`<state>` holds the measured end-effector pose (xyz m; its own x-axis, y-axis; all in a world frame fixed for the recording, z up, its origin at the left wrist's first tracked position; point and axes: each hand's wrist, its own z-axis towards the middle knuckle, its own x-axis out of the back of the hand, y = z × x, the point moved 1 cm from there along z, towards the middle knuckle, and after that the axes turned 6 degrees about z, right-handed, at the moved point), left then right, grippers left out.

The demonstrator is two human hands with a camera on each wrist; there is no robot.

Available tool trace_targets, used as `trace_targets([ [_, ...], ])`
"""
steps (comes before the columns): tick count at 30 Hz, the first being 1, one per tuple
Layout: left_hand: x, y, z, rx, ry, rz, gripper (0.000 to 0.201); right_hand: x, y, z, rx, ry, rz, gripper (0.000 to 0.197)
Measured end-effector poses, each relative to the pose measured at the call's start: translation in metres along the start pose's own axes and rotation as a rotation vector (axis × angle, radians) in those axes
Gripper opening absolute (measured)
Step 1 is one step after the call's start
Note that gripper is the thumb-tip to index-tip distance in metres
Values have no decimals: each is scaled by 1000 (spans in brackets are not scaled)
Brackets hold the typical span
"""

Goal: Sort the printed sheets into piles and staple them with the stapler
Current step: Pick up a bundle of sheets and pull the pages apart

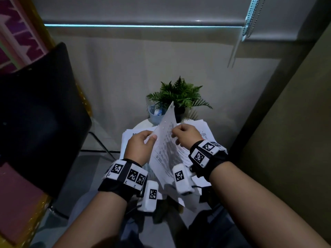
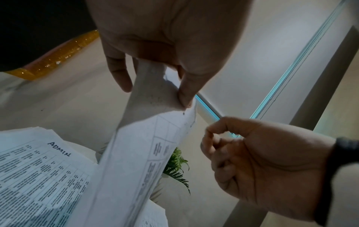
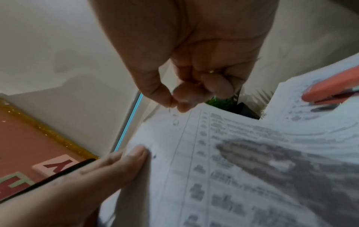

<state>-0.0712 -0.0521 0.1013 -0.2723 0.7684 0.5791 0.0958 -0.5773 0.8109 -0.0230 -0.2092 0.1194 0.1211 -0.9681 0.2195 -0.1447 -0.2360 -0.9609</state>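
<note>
My left hand pinches the top corner of a printed sheet with a table on it and holds it upright over the small table; the sheet shows small holes near that corner. Just right of the sheet's top edge, my right hand has its thumb and forefinger pressed together on a tiny thin wire, seemingly a staple, clear of the paper. A pile headed "ADMIN" lies to the left. A second pile lies to the right with the red stapler on it.
The piles cover a small round white table against the wall. Behind them stand a potted fern and a pale blue cup. A black chair fills the left side. A blind cord hangs at the upper right.
</note>
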Motion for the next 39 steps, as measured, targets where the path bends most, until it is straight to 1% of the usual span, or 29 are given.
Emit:
trace_targets([
  [1,1,0,1,3,0,9,22,6,1,1,6,13,18,18],
  [3,2,0,3,3,13,40,22,23,5,6,10,50,15,12],
  [5,4,1,4,1,38,80,21,46,11,14,33,118,-63,9],
  [8,4,1,6,-10,58,139,23,93,20,27,39,245,-267,21],
  [10,4,0,7,-13,56,170,23,129,26,35,11,347,-383,29],
  [11,4,-2,8,-10,55,180,23,146,29,39,-19,390,-423,30],
  [12,4,-3,9,-7,52,179,23,161,31,41,-53,423,-462,27],
  [14,3,-8,13,-9,43,164,22,189,35,46,-125,467,-535,13],
  [16,1,-10,16,-13,44,174,22,211,42,53,-144,507,-580,13],
  [18,-1,-11,18,-13,41,177,22,224,50,59,-142,517,-582,12],
  [20,-3,-11,19,-15,33,166,22,231,56,64,-150,523,-572,17],
  [24,-4,-14,22,-11,21,146,22,233,62,67,-160,546,-528,20],
  [26,-3,-13,21,-10,24,149,22,230,64,66,-160,540,-517,19],
  [29,-1,-13,21,-13,20,112,22,221,61,61,-126,541,-502,12],
  [31,2,-10,19,-30,8,85,19,207,52,58,-81,498,-514,15],
  [34,7,-4,13,-80,-19,5,8,167,33,57,14,313,-463,31],
  [35,10,-1,11,-98,-26,-15,9,153,26,56,44,236,-416,40],
  [37,16,2,6,-132,-38,-24,17,124,13,51,97,89,-311,57],
  [39,22,3,4,-152,-49,-25,22,97,1,44,142,-29,-205,69],
])
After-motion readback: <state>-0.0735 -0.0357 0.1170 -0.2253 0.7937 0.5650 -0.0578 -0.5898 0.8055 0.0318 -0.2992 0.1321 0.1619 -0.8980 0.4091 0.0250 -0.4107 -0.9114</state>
